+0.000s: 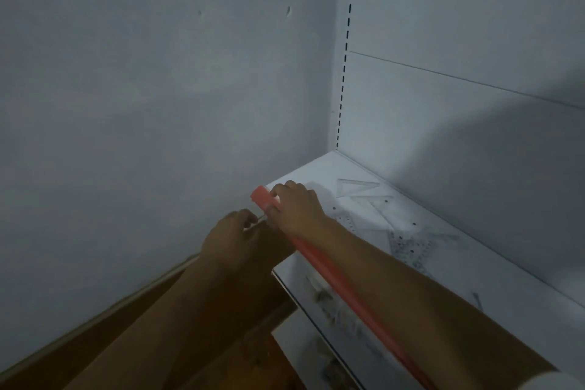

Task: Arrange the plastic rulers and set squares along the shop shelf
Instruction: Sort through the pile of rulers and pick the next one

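Curling over the shelf's [474, 279] red front strip [319, 260], the right hand [297, 209] is seen gripping it; something thin is pinched by the left hand [231, 237]. Clear set squares [357, 188] are laid behind.

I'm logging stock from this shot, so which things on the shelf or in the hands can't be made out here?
- Head view: what the left hand pinches is thin and blurred.
- Clear set squares on the white shelf: faint, count and markings unreadable.
- Red shelf-edge strip: far end under the right hand, near end cut off below.
- Lower shelf: contents smeared by blur.
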{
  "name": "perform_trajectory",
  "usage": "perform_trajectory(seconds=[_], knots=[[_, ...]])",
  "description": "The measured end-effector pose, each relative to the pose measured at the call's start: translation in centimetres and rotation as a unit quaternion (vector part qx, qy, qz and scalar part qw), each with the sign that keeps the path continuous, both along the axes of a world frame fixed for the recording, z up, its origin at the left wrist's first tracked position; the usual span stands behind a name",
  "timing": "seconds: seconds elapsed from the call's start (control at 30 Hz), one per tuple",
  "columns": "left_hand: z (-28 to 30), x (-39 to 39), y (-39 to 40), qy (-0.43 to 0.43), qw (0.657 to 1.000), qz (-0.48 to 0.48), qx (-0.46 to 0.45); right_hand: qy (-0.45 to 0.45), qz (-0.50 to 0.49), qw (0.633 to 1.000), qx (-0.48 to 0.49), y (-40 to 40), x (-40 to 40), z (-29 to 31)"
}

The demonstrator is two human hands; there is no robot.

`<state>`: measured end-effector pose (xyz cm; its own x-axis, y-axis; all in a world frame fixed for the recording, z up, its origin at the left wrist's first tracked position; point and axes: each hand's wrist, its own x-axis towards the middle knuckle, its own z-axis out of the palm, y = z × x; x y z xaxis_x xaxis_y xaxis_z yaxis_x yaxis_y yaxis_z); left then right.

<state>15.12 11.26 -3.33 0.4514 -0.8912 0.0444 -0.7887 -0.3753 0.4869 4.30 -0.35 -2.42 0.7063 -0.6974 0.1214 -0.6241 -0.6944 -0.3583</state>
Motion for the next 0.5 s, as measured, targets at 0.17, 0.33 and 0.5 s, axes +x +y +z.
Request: perform_trajectory(seconds=[0.17,0.33,0.5], knots=[[-0.6,-2.9,-6.4,0.026,0.995,-0.094,-0.032,-0.021,-0.087,0.996,0.021,-3.6,-3.1,-1.0],[-1.9,-4.2,-12.0,-0.027,0.975,-0.217,-0.037,-0.011,-0.224,0.975,0.002,-5.6,-7.4,-2.5],[-2.5,-6.3,-15.0,-0.010,0.936,-0.345,-0.060,-0.007,-0.377,0.926,0.013,-4.7,-12.1,-3.6]])
